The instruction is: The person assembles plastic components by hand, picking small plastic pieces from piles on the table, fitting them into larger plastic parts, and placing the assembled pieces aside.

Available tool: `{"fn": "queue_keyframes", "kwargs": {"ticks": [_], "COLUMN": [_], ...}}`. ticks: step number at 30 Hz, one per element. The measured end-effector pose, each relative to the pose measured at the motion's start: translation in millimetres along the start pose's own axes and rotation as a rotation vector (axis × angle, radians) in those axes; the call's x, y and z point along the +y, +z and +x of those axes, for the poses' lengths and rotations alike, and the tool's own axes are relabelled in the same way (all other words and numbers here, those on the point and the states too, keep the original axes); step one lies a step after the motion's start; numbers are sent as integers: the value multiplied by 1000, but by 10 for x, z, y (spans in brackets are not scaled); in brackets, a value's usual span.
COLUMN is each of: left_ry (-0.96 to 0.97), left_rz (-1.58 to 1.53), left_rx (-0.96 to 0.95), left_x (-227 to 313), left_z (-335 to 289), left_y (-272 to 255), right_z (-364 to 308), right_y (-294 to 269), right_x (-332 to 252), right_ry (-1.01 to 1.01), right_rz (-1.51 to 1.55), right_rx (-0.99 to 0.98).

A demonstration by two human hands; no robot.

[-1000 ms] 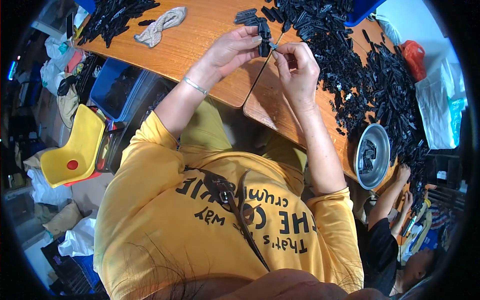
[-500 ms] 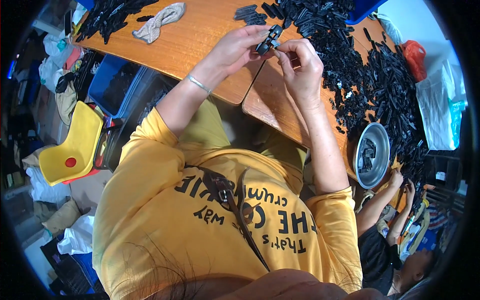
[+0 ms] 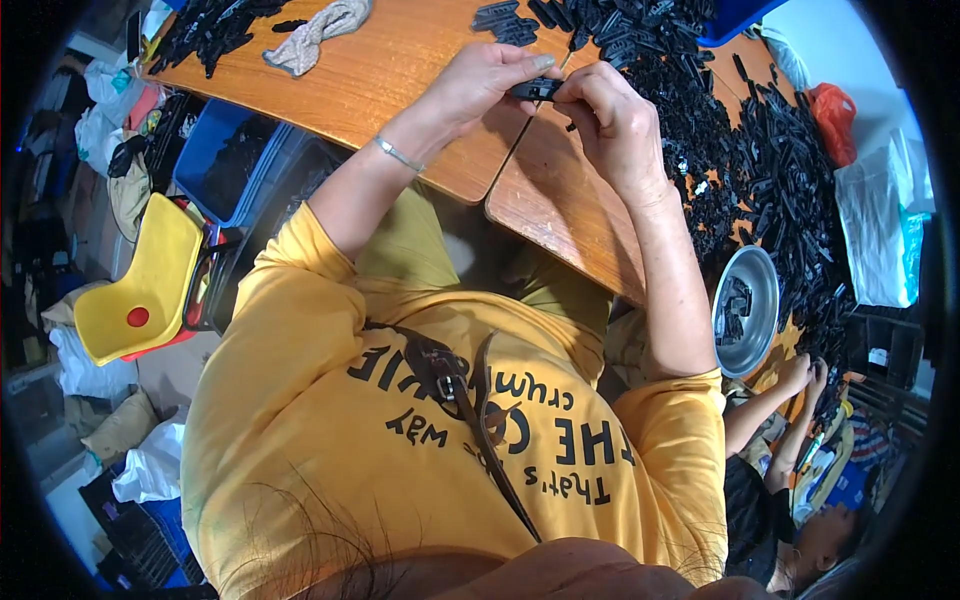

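Black part (image 3: 537,91), pinched from both ends

It sits between the fingers of the left hand (image 3: 480,88) and those of the right hand (image 3: 620,120), above the bench (image 3: 400,75). Small and apparently hard plastic, it should handle as light and stiff, perhaps a little slick, and any thin edges could snap if forced. Its ends seem the best places to grip, leaving the middle free. The left thumb and fingers close on the left end; the right fingers, narrow and curled, pinch the other. The part looks short, slim and dark, with a faint sheen and what seems a small recess; finer detail is too small to tell. Beyond the fingers and rightward lies a heap of black pieces (image 3: 630,40).
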State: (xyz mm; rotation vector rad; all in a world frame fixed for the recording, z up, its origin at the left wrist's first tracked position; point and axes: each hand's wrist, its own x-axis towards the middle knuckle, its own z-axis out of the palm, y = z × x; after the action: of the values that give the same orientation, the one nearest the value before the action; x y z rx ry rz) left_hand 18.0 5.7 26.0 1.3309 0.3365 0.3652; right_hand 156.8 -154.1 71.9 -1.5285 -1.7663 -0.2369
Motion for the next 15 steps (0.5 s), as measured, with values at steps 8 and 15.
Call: {"fn": "queue_keyframes", "kwargs": {"ticks": [8,15], "left_ry": [36,109], "left_rz": [137,239], "left_rx": [-42,5], "left_x": [-39,-192], "left_z": [-240,-614], "left_y": [48,-115], "right_z": [-231,-361], "right_y": [223,749], "right_x": [171,21], "right_ry": [138,686], "right_rz": [35,251], "right_rx": [-42,-246]}}
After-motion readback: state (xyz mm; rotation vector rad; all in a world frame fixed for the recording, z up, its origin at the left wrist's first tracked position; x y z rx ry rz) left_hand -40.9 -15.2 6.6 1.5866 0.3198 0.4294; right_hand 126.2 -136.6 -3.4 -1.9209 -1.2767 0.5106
